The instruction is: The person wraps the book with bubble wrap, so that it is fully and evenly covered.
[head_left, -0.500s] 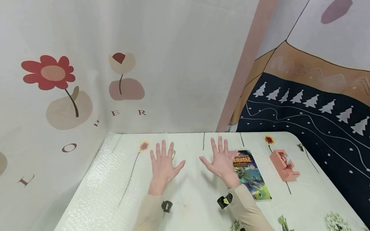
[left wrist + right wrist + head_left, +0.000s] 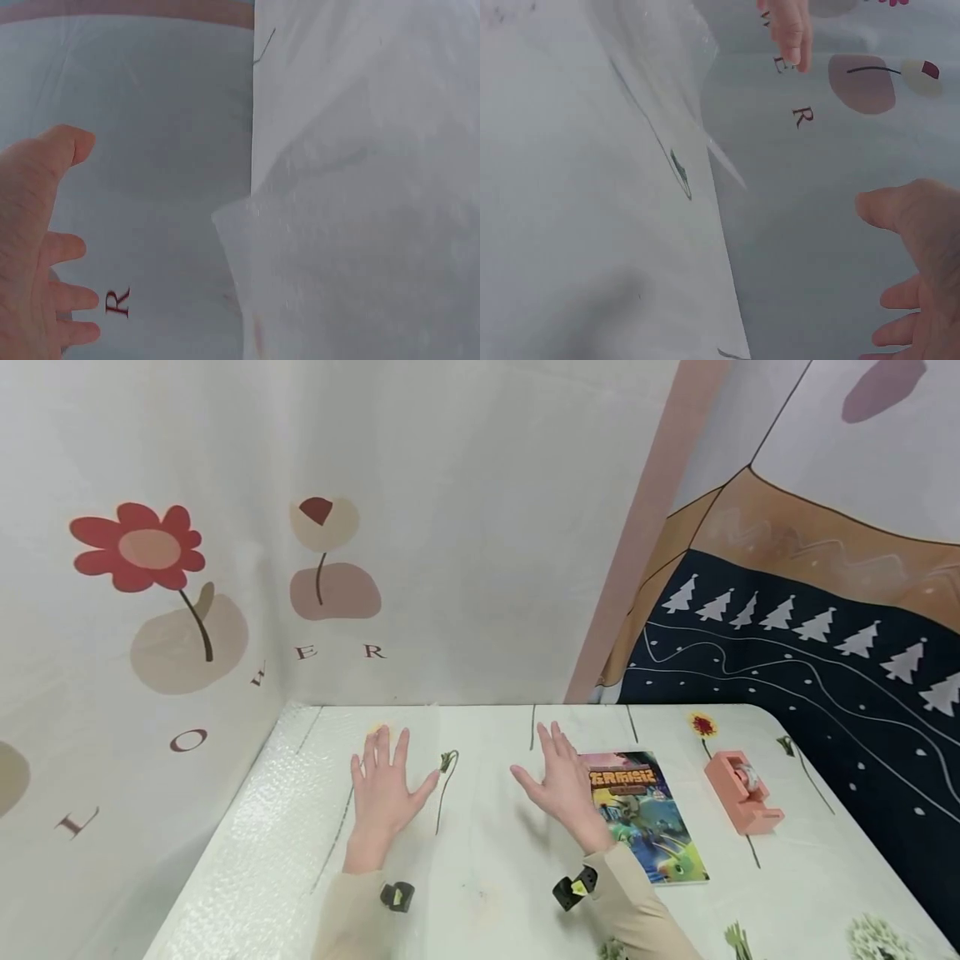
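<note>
My left hand [image 2: 384,797] is held above the table with spread fingers and nothing in it. Below and left of it lies a sheet of clear bubble wrap [image 2: 255,835], whose lifted corner shows in the left wrist view [image 2: 300,247]. My right hand [image 2: 564,789] hovers just left of a colourful comic book [image 2: 637,818], also holding nothing, its thumb apart from the fingers. A pink tape dispenser [image 2: 738,793] with a roll of tape stands to the right of the book. Both hands look apart from these things.
The white tabletop [image 2: 480,860] carries printed flowers and stems. A pale curtain [image 2: 465,527] with flower prints hangs behind and at the left. Dark cloth with white trees [image 2: 810,685] borders the right side.
My left hand has moved left toward the bubble wrap. The right hand has shifted slightly left and turned, baring more of the book. The head view has shifted a little.
</note>
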{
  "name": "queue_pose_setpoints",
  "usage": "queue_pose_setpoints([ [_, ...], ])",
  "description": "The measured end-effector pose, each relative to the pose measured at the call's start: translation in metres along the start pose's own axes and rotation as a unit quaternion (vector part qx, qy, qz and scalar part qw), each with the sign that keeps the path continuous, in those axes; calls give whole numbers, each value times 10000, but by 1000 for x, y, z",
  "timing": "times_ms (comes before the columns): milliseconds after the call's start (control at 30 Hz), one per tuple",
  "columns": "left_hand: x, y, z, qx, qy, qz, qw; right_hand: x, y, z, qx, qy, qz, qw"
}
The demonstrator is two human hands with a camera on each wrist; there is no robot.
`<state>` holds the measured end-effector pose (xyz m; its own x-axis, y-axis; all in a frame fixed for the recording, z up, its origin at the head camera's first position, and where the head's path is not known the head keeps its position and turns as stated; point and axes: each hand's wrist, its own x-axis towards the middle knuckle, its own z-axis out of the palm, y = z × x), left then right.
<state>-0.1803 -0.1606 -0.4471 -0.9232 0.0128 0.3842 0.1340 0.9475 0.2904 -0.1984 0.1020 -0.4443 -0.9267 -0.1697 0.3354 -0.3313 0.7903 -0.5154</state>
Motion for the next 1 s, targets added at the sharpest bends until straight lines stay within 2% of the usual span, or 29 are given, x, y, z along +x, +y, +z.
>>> queue_pose_setpoints([
  [133, -3, -18, -4, -219, 125, -212, 9995, 0, -6, 7, 567, 6, 176, 9982],
  [300, -7, -43, -10, -562, 77, -592, 9966, 0, -10, 18, 960, 55, 256, 9950],
  [633, -20, -90, -27, -722, 226, -1081, 9913, 2, -19, 40, 1429, 233, -72, 9894],
  [833, -28, -117, -35, -549, 162, -1581, 9858, 5, -24, 54, 1890, -27, -72, 9819],
  [1000, -35, -134, -41, -426, 44, -2003, 9788, 7, -32, 66, 2261, -484, 135, 9728],
])
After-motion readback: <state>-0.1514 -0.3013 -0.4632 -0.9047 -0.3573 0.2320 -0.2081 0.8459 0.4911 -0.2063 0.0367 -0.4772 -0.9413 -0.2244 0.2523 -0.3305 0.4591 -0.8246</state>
